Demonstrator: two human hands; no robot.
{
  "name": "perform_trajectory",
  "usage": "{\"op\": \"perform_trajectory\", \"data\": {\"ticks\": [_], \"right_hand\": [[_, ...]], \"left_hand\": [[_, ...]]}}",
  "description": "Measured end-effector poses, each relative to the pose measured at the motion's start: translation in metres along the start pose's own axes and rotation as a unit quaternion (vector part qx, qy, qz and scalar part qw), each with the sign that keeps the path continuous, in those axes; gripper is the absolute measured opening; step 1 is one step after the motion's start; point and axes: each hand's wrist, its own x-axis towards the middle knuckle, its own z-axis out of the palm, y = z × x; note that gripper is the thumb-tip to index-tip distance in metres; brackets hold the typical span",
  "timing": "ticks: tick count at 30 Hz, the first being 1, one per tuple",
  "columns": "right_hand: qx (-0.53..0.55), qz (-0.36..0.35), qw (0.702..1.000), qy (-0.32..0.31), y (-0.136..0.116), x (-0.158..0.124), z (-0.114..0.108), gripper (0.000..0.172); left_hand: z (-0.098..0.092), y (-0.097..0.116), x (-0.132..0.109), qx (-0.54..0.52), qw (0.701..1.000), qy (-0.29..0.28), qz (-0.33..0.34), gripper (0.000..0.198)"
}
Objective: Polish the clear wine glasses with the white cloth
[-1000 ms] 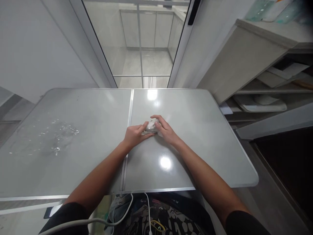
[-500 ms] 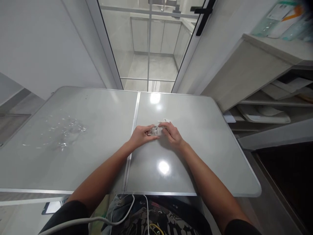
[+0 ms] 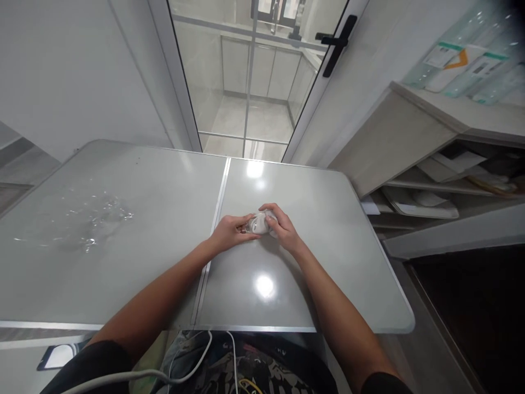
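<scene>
A small white bundle with shiny clear plastic about it [image 3: 259,224] is held between my two hands, just over the right half of the table. Its exact kind is too small to make out. My left hand [image 3: 232,233] grips its left end, thumb above and fingers below. My right hand [image 3: 283,225] curls its fingers round the right end, and the thumb presses on the white part. Both palms hide portions of the bundle. Off to the left, crumpled clear plastic film [image 3: 92,219] lies on the grey table [image 3: 164,180], apart from my hands.
A metal seam [image 3: 221,191] divides the tabletop. Beyond it stands a glass door [image 3: 233,71] with a black handle. On the right, a shelf unit [image 3: 426,115] carries clear bottles [image 3: 459,60] and papers. A phone [image 3: 59,355] and a white cable [image 3: 151,373] lie near my body.
My right hand has shifted its grip around the bundle, and more of the white part now shows. The view has shifted slightly, so the table sits further left.
</scene>
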Motion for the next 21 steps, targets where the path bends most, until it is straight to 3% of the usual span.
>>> {"op": "perform_trajectory", "data": {"ticks": [2, 5, 7, 10, 12, 15, 18, 21], "right_hand": [[-0.072, -0.054, 0.996, -0.02, 0.002, -0.002, -0.006, 0.03], [-0.124, -0.095, 0.988, -0.014, 0.006, -0.002, -0.003, 0.032], [-0.067, -0.047, 0.996, 0.017, 0.007, 0.0, 0.006, 0.036], [0.068, 0.052, 0.996, 0.04, 0.004, 0.003, 0.02, 0.04], [0.106, 0.068, 0.991, 0.036, 0.0, 0.004, 0.023, 0.04], [0.092, 0.035, 0.995, 0.025, -0.007, 0.002, 0.014, 0.036], [0.061, -0.002, 0.998, 0.003, -0.012, 0.0, -0.001, 0.031], [0.069, -0.014, 0.997, 0.034, -0.013, 0.0, -0.011, 0.028]], "left_hand": [[-0.002, -0.001, 0.0, -0.031, 0.999, -0.018, -0.008, 0.059], [-0.004, -0.006, -0.001, 0.049, 0.998, 0.041, 0.021, 0.059], [-0.006, -0.011, -0.001, 0.128, 0.988, 0.07, 0.047, 0.053], [-0.009, -0.013, -0.001, 0.175, 0.981, 0.06, 0.051, 0.047], [-0.011, -0.01, 0.0, 0.138, 0.989, 0.048, 0.026, 0.048], [-0.013, 0.002, 0.002, 0.003, 0.999, 0.01, -0.033, 0.053], [-0.016, 0.013, 0.006, -0.136, 0.985, -0.056, -0.085, 0.056], [-0.019, 0.018, 0.008, -0.181, 0.975, -0.077, -0.1, 0.057]]}}
